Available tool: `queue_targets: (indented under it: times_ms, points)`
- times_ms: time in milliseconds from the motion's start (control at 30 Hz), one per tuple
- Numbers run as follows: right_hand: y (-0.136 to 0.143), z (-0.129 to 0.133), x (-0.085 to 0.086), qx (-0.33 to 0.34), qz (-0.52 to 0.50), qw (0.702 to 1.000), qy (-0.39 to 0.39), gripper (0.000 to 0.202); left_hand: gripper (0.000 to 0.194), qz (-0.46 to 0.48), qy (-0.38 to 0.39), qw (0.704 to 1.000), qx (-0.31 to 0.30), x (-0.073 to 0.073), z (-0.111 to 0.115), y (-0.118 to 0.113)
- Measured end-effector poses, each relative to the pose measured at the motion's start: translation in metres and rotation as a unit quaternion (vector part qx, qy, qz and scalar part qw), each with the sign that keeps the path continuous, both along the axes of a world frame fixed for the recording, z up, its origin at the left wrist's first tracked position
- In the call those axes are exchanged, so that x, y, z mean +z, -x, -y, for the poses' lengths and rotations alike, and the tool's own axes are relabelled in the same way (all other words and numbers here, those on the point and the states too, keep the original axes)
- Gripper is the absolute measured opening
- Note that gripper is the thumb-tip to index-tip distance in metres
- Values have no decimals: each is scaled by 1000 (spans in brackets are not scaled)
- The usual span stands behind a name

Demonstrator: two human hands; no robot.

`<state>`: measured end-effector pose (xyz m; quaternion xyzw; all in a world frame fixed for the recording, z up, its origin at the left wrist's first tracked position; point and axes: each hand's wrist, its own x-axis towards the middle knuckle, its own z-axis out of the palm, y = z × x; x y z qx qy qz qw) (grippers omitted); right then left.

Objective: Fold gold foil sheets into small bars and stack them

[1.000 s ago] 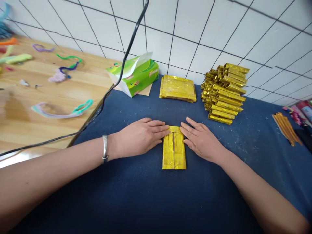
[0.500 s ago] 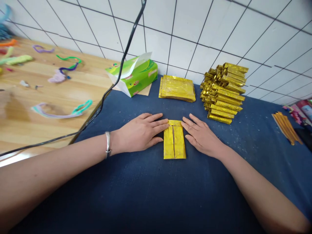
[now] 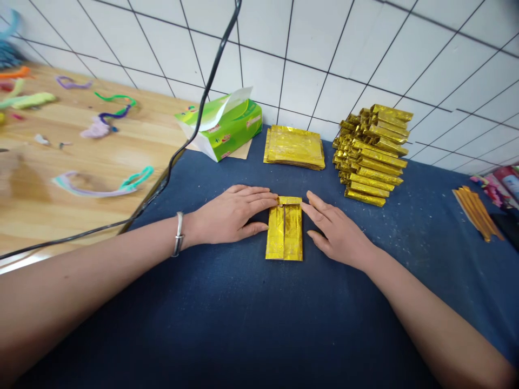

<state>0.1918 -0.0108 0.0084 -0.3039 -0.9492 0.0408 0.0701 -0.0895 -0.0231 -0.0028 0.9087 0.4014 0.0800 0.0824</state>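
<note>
A folded sheet of gold paper [image 3: 292,235] lies flat on the dark blue cloth, a lengthwise seam down its middle and a folded strip across its top edge. My left hand [image 3: 233,215] rests at its upper left, fingertips touching the corner and thumb apart from the fingers. At the upper right corner is my right hand [image 3: 338,229], its index fingertip at the paper's edge and its thumb spread. Neither hand grasps the paper.
Behind are a flat stack of gold sheets [image 3: 295,147], a pile of folded gold pieces [image 3: 371,156] and a green tissue pack [image 3: 233,129]. A black cable [image 3: 205,102] crosses on the left. Orange strips [image 3: 476,212] lie at the right.
The gold paper has shifted slightly left and away from me. My left hand has moved up a little, and the fingers of my right hand have drawn closer together.
</note>
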Motion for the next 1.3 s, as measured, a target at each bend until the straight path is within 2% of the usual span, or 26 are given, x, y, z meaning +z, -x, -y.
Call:
queue_targets:
  times_ms: [233, 367, 700, 900, 1033, 1167, 1300]
  points:
    - [1, -1, -6, 30, 14, 998, -48, 43, 53, 3, -9, 1000, -4, 1, 2, -2]
    - [2, -2, -10, 23, 2, 998, -61, 37, 56, -2, -15, 1000, -5, 2, 4, -3]
    - [1, -6, -20, 4, -89, 996, -21, 39, 54, -28, -31, 999, -6, 5, 5, -7]
    - [3, 3, -11, 20, -58, 998, -25, 41, 54, -25, -29, 999, -6, 4, 6, -5]
    - [5, 8, -4, 58, -39, 997, -42, 38, 50, -19, -23, 1000, -2, 5, 8, -7]
    - [5, 12, -3, 104, -45, 991, -69, 28, 46, -3, -25, 999, 35, 4, 13, -15]
    - [5, 15, -2, 128, -47, 988, -76, 20, 52, 6, -31, 997, 73, 1, 20, -25]
